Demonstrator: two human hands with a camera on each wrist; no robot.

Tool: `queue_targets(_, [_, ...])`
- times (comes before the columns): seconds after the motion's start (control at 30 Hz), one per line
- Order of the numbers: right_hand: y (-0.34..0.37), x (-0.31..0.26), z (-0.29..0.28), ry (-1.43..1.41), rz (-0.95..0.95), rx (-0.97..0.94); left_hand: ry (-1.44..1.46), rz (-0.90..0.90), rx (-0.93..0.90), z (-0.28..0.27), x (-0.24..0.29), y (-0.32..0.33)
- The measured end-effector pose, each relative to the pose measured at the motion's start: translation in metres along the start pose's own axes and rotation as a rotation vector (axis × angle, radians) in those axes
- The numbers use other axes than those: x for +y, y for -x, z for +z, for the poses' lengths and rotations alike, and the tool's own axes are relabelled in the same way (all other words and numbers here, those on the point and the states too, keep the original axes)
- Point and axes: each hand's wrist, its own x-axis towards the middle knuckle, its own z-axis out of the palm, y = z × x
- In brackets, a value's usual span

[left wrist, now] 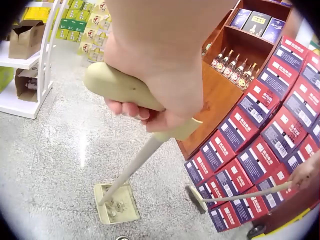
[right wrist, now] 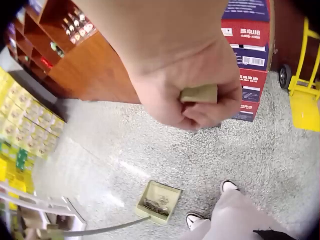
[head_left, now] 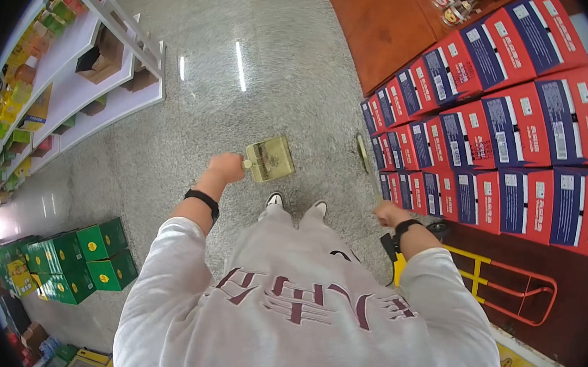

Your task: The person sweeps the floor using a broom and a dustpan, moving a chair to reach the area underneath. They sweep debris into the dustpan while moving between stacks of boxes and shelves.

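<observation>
My left hand (head_left: 227, 167) grips the pale yellow-green handle of a long-handled dustpan (head_left: 273, 160), whose grip end (left wrist: 107, 83) sticks out past the fingers. The pan sits on the speckled floor in front of my feet, dark debris (right wrist: 155, 206) inside it. My right hand (head_left: 391, 214) is curled round the end of a broom handle (right wrist: 199, 94). The broom head (left wrist: 196, 199) is down at the floor beside the stacked red and blue cartons, to the right of the dustpan and apart from it.
Red and blue cartons (head_left: 497, 132) are stacked on the right, near a wooden cabinet (left wrist: 220, 105) with bottles (left wrist: 235, 70). Behind my right hand stands a yellow hand truck (head_left: 473, 268). White shelves (head_left: 126, 89) and green boxes (head_left: 74, 261) are on the left.
</observation>
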Motion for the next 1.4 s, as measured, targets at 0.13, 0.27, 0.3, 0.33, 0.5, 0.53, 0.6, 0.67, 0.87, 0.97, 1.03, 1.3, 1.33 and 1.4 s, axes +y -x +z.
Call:
queue_targets(0.13, [0.030, -0.078, -0.053, -0.538, 0.181, 0.132, -0.039, -0.030, -0.041, -0.019, 0.011, -0.001])
queue_targets(0.27, [0.051, -0.228, -0.166, -0.884, 0.520, -0.086, 0.025, -0.066, -0.036, -0.021, 0.006, -0.009])
queue_targets(0.3, [0.043, -0.219, -0.165, -0.878, 0.518, -0.083, 0.022, -0.062, -0.034, -0.023, 0.007, -0.012])
queue_targets(0.33, [0.032, -0.208, -0.161, -1.071, 0.507, -0.165, 0.025, -0.063, -0.031, -0.022, 0.006, -0.015])
queue_targets(0.5, [0.054, -0.189, -0.181, -1.527, 0.455, -0.258, -0.007, -0.029, -0.028, -0.015, -0.006, -0.025])
queue_targets(0.53, [0.069, -0.197, -0.189, -1.350, 0.482, -0.186, -0.005, -0.030, -0.025, -0.016, -0.007, -0.025])
queue_targets(0.6, [0.082, -0.205, -0.188, -1.169, 0.507, -0.115, -0.027, -0.044, -0.016, -0.018, -0.004, -0.023])
queue_targets(0.67, [0.083, -0.215, -0.181, -0.843, 0.497, 0.045, -0.012, -0.049, -0.022, -0.021, -0.002, -0.021])
queue_targets(0.87, [0.027, -0.238, -0.152, -0.679, 0.412, -0.074, 0.020, -0.024, -0.007, -0.023, -0.003, -0.012])
queue_targets(0.97, [0.043, -0.219, -0.154, -1.428, 0.410, -0.217, 0.002, -0.013, -0.013, -0.014, -0.001, -0.016])
queue_targets(1.03, [0.064, -0.195, -0.168, -1.523, 0.400, -0.239, 0.002, -0.016, -0.006, -0.010, -0.002, -0.016])
queue_targets(1.3, [0.066, -0.223, -0.158, -0.735, 0.473, -0.046, 0.006, 0.020, 0.012, -0.003, -0.002, -0.012])
queue_targets(1.33, [0.045, -0.213, -0.146, -0.698, 0.420, -0.102, 0.005, 0.017, 0.010, -0.001, -0.001, -0.011])
queue_targets(1.4, [0.033, -0.212, -0.146, -0.659, 0.363, -0.159, 0.019, 0.028, 0.053, 0.002, -0.001, -0.012])
